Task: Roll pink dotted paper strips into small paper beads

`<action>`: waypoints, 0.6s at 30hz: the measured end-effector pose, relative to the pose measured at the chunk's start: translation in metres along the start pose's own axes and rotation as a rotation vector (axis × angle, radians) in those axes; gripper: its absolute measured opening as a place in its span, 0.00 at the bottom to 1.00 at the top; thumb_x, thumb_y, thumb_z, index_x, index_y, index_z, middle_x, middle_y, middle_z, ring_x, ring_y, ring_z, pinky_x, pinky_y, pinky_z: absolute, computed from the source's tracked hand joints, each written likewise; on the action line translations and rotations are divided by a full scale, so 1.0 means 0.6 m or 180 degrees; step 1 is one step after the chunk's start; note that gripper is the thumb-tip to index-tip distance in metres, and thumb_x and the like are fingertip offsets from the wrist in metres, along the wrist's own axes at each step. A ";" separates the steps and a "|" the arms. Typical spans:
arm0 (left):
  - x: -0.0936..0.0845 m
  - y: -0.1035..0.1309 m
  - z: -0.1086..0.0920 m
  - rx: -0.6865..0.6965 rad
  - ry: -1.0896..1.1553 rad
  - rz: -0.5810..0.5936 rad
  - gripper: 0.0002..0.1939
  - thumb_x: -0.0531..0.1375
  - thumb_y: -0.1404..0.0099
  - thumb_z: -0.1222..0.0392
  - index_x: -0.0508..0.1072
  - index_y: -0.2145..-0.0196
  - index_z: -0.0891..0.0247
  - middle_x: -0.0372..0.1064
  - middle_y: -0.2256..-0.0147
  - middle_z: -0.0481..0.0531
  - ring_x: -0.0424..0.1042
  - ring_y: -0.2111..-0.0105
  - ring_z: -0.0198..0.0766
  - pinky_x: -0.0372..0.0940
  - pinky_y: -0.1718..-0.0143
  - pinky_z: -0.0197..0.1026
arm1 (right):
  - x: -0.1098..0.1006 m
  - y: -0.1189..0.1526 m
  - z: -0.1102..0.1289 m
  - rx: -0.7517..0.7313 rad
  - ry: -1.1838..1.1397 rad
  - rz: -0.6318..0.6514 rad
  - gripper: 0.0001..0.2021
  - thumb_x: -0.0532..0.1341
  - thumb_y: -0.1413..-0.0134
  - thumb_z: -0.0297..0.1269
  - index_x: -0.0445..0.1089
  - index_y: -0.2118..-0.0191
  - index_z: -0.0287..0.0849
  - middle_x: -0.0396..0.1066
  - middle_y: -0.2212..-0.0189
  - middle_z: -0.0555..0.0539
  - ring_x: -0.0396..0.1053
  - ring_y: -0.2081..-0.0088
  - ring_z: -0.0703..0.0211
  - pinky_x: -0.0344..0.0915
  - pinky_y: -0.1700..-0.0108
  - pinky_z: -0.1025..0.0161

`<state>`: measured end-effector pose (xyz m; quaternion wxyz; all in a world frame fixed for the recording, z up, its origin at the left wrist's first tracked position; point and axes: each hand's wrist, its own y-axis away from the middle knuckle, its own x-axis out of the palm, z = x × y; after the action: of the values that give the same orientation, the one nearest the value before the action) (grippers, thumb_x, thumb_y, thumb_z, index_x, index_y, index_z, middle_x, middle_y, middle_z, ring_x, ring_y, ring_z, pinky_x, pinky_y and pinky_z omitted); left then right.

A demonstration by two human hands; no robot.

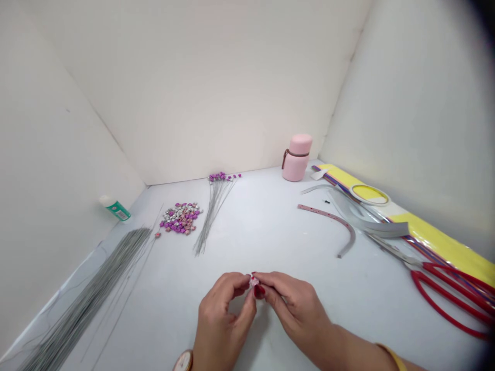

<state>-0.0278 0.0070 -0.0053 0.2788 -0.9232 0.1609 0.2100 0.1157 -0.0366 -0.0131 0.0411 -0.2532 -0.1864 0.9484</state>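
A small pink paper star (253,282) with red marks sits between my fingertips, low in the middle of the view. My left hand (228,304) pinches it from one side with thumb and forefinger. From the other side my right hand (292,304) grips it, red-nailed thumb against the paper. The fingers cover much of it. To the left lies a heap of small folded paper stars (181,217) in purple, silver and pink. A single pink star (158,235) rests beside the heap, next to a thin wire.
Grey wires (93,288) lie bundled at left, near a green-labelled glue bottle (118,210). Purple stars on wire stems (212,216) lie behind my hands. At right are a pink flask (297,158), curved paper strips (336,219), a tape roll (386,198), yellow sheets (436,239) and red-handled scissors (421,265).
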 end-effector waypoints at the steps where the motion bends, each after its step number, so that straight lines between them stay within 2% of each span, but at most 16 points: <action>1: -0.001 0.000 0.000 -0.0011 -0.0022 0.0043 0.07 0.56 0.44 0.70 0.70 0.66 0.65 0.71 0.71 0.51 0.71 0.71 0.33 0.69 0.69 0.32 | 0.000 0.000 0.000 0.0029 -0.0007 0.0004 0.12 0.51 0.45 0.26 0.67 0.57 0.42 0.72 0.68 0.47 0.69 0.66 0.61 0.66 0.63 0.66; 3: -0.001 -0.001 0.001 -0.0005 -0.0086 0.0071 0.06 0.56 0.44 0.70 0.71 0.69 0.65 0.70 0.73 0.50 0.71 0.73 0.33 0.69 0.71 0.32 | 0.000 -0.001 -0.002 0.0069 -0.0036 0.0026 0.12 0.51 0.45 0.26 0.67 0.57 0.41 0.72 0.68 0.47 0.69 0.66 0.62 0.66 0.63 0.66; 8: 0.007 0.000 0.004 0.0012 -0.0100 -0.0188 0.05 0.57 0.46 0.71 0.71 0.72 0.65 0.70 0.75 0.49 0.70 0.75 0.32 0.68 0.72 0.32 | 0.003 0.001 -0.002 0.0049 0.0012 0.0034 0.12 0.51 0.45 0.27 0.67 0.57 0.39 0.72 0.68 0.45 0.69 0.66 0.60 0.66 0.62 0.65; 14: -0.001 -0.005 0.004 -0.0813 0.0672 0.0266 0.04 0.57 0.44 0.66 0.72 0.71 0.66 0.71 0.74 0.52 0.73 0.74 0.35 0.69 0.71 0.34 | 0.000 -0.004 0.000 0.0638 -0.0706 0.0011 0.12 0.52 0.43 0.33 0.68 0.56 0.42 0.72 0.71 0.48 0.69 0.71 0.63 0.67 0.66 0.67; 18: -0.004 -0.004 0.009 -0.0984 0.1029 0.0405 0.06 0.57 0.43 0.64 0.73 0.68 0.66 0.73 0.71 0.54 0.73 0.72 0.37 0.69 0.70 0.35 | -0.003 -0.008 0.000 0.0741 -0.0926 0.0112 0.11 0.53 0.44 0.34 0.71 0.60 0.45 0.71 0.73 0.50 0.68 0.72 0.63 0.67 0.67 0.68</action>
<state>-0.0301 0.0127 -0.0072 0.0908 -0.9645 0.2273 0.0987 0.1170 -0.0324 -0.0105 0.0261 -0.1101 -0.0749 0.9907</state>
